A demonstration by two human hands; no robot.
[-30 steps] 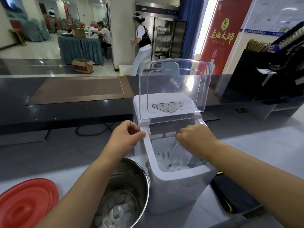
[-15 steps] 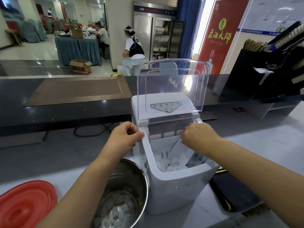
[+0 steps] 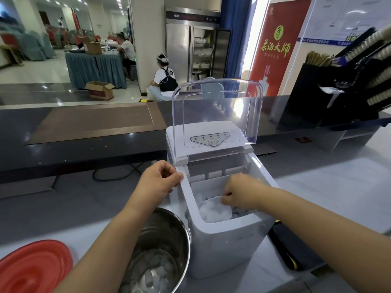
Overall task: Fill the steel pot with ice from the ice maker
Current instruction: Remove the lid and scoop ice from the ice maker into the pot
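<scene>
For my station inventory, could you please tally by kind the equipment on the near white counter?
ice maker: 1
steel pot: 1
scoop, inside the ice maker: 1
red lid: 1
black object, right of the ice maker: 1
Total: 5

Counted: one ice maker (image 3: 222, 246), one steel pot (image 3: 167, 235) at its 7 o'clock, one red lid (image 3: 33, 269) at 8 o'clock, one scoop (image 3: 228, 214), one left hand (image 3: 158, 178), one right hand (image 3: 241, 191).

Left hand (image 3: 160, 179) loosely fisted, thumb on ice maker (image 3: 222, 246) rim. Right hand (image 3: 241, 192) lowered inside, fingers pinching scoop (image 3: 214, 209); both forearms extended.
</scene>
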